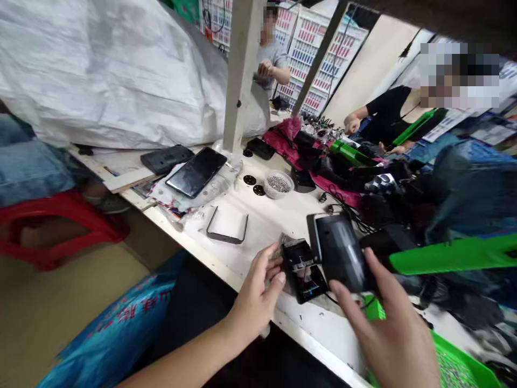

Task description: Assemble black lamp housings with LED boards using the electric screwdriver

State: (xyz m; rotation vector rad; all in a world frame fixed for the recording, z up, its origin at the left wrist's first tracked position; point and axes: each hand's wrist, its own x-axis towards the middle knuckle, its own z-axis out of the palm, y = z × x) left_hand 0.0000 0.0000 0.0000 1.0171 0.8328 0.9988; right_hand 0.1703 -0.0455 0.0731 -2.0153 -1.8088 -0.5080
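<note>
My right hand (390, 326) grips a dark phone screen panel (339, 250) by its lower edge, tilted above the white workbench (258, 215). My left hand (258, 288) is curled at the left side of an opened phone body (302, 269) with exposed inner parts; its fingertips touch that edge. The opened phone lies on the bench just under and left of the panel.
A bare phone frame (227, 225), a black phone (196, 171) on plastic wrap, a small bowl of screws (278, 184) and black discs (249, 180) lie further back. A green tray (464, 361) sits at the lower right. Other people work at the far end. A red stool (60, 226) stands left.
</note>
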